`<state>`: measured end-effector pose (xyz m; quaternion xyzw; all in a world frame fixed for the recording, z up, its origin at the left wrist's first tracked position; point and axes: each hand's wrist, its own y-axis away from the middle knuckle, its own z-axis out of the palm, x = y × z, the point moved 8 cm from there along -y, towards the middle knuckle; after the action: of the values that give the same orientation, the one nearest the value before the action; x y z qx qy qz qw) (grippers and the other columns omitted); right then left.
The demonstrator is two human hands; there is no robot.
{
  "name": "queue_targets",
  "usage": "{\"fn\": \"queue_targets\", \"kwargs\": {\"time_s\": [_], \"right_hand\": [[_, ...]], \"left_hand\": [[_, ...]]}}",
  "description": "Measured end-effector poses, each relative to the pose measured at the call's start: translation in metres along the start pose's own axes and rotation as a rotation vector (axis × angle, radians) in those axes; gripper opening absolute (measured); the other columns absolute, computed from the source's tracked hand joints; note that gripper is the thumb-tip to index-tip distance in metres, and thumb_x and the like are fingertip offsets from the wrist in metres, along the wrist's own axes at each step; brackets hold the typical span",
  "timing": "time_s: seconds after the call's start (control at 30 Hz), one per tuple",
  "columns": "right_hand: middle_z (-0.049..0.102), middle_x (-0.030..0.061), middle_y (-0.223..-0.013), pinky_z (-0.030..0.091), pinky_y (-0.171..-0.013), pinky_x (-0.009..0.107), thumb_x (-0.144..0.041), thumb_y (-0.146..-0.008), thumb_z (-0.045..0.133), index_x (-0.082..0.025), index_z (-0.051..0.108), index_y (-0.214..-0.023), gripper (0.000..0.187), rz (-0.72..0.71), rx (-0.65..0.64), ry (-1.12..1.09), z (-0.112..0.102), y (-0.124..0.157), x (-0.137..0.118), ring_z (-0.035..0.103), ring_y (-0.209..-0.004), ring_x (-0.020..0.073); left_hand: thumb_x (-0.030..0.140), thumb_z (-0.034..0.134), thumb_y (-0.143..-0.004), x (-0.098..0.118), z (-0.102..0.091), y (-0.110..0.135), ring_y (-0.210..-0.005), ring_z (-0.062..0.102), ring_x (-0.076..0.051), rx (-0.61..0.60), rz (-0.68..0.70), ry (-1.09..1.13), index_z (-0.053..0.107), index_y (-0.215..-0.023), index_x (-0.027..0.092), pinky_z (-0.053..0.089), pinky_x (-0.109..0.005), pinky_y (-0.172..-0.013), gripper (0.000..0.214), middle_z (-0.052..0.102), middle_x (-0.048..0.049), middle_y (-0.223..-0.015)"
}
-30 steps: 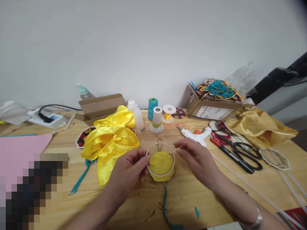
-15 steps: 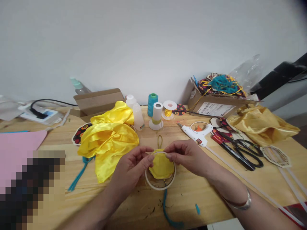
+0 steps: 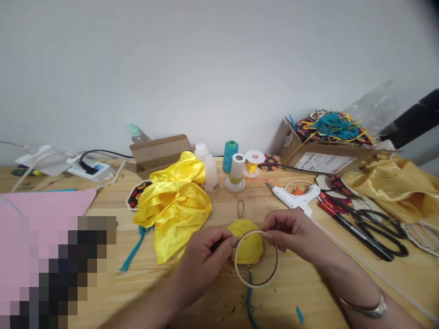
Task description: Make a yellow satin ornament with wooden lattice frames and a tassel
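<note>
Between both hands is a thin pale ring (image 3: pixel 256 287), raised over a round yellow fabric piece (image 3: pixel 249 244) on the wooden table. My left hand (image 3: pixel 214 256) pinches the ring's left edge between thumb and fingers. At its upper right edge, my right hand (image 3: pixel 286 230) pinches it too. The fabric piece has a small cord loop (image 3: pixel 241 209) at its top and a teal tassel cord (image 3: pixel 249 297) running down from its bottom. The ring sits off-centre, toward the lower right of the piece.
Left of my hands lies bunched yellow satin (image 3: pixel 176 201). Thread spools (image 3: pixel 236 171) and a bottle (image 3: pixel 210 173) stand behind. To the right are a white glue gun (image 3: pixel 295 196), a black marker (image 3: pixel 356 233), scissors (image 3: pixel 380 228) and a cardboard box (image 3: pixel 318 157) of trimmings.
The ring has shifted down and to the right relative to the yellow piece, uncovering its top edge. Both hands still pinch the ring. The whole view has swung slightly left.
</note>
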<state>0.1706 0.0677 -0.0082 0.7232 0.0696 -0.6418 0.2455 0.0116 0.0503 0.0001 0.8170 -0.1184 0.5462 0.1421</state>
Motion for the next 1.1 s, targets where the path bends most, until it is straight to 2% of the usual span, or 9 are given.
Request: {"fn": "queue_targets", "kwargs": {"time_s": [0.2,0.37,0.53,0.7,0.77,0.9,0.97,1.07,1.1], "right_hand": [[0.051,-0.0042,-0.049,0.029,-0.039,0.018,-0.043,-0.066,0.074,-0.014,0.062,-0.071,0.031,0.030,0.032,-0.076,-0.005,-0.001,0.003,0.041,-0.041,0.0049],[0.053,-0.0047,-0.052,0.033,-0.038,0.017,-0.041,-0.065,0.076,-0.015,0.061,-0.071,0.031,0.046,-0.037,-0.143,0.001,0.001,0.004,0.042,-0.040,0.0043],[0.054,-0.0047,-0.052,0.035,-0.039,0.016,-0.038,-0.066,0.076,-0.014,0.061,-0.071,0.028,0.044,-0.018,-0.152,-0.002,-0.001,0.005,0.044,-0.040,0.0038],[0.053,-0.0048,-0.052,0.036,-0.038,0.016,-0.036,-0.067,0.076,-0.014,0.061,-0.071,0.027,0.011,-0.010,-0.167,-0.005,-0.002,0.003,0.044,-0.041,0.0041],[0.053,-0.0049,-0.052,0.036,-0.038,0.016,-0.037,-0.067,0.075,-0.014,0.061,-0.072,0.027,0.002,-0.006,-0.169,-0.007,-0.002,0.003,0.045,-0.041,0.0042],[0.052,-0.0051,-0.051,0.036,-0.039,0.016,-0.039,-0.068,0.075,-0.014,0.062,-0.075,0.029,-0.007,0.004,-0.179,-0.009,-0.002,0.007,0.045,-0.041,0.0044],[0.053,-0.0051,-0.051,0.036,-0.038,0.015,-0.039,-0.069,0.075,-0.014,0.062,-0.076,0.029,-0.013,0.001,-0.177,-0.009,-0.002,0.008,0.045,-0.041,0.0042],[0.053,-0.0051,-0.050,0.034,-0.038,0.015,-0.039,-0.069,0.075,-0.014,0.062,-0.075,0.029,-0.018,0.005,-0.175,-0.010,-0.003,0.009,0.044,-0.040,0.0037],[0.053,-0.0051,-0.050,0.034,-0.038,0.015,-0.039,-0.069,0.075,-0.014,0.062,-0.074,0.030,-0.020,0.010,-0.177,-0.010,-0.003,0.009,0.044,-0.039,0.0037]], "left_hand": [[0.040,0.045,-0.088,-0.003,-0.008,0.001,-0.062,0.060,-0.014,0.104,0.034,0.061,0.066,-0.095,0.021,0.045,-0.022,-0.052,0.029,0.071,-0.0030,-0.078],[0.030,0.047,-0.086,0.022,-0.038,0.000,-0.100,0.063,-0.025,0.411,0.229,-0.689,0.064,-0.109,0.020,0.050,-0.038,-0.082,0.030,0.063,-0.0112,-0.121],[0.018,0.046,-0.083,0.013,-0.042,-0.023,-0.084,0.068,-0.027,0.153,0.044,-1.248,0.060,-0.118,0.023,0.051,-0.034,-0.058,0.038,0.051,-0.0131,-0.137],[0.009,0.038,-0.080,0.001,-0.068,-0.029,-0.073,0.066,-0.028,0.114,-0.077,-1.391,0.056,-0.120,0.018,0.046,-0.034,-0.055,0.044,0.069,-0.0130,-0.093],[0.009,0.036,-0.081,0.005,-0.083,-0.029,-0.077,0.066,-0.028,0.154,-0.083,-1.402,0.061,-0.112,0.016,0.047,-0.035,-0.062,0.040,0.068,-0.0135,-0.092],[0.019,0.031,-0.090,0.043,-0.125,-0.025,-0.088,0.063,-0.028,0.466,-0.050,-1.397,0.059,-0.114,0.012,0.048,-0.035,-0.068,0.037,0.063,-0.0139,-0.107],[0.023,0.034,-0.090,0.067,-0.150,-0.019,-0.094,0.061,-0.027,0.729,-0.024,-1.352,0.060,-0.112,0.014,0.048,-0.036,-0.076,0.035,0.062,-0.0110,-0.109],[0.023,0.031,-0.092,0.084,-0.172,-0.018,-0.107,0.056,-0.029,0.881,-0.027,-1.312,0.057,-0.117,0.008,0.045,-0.041,-0.088,0.039,0.058,-0.0158,-0.116],[0.022,0.030,-0.092,0.084,-0.172,-0.022,-0.110,0.054,-0.030,0.840,-0.031,-1.301,0.055,-0.119,0.006,0.044,-0.042,-0.089,0.040,0.055,-0.0179,-0.120]]}}
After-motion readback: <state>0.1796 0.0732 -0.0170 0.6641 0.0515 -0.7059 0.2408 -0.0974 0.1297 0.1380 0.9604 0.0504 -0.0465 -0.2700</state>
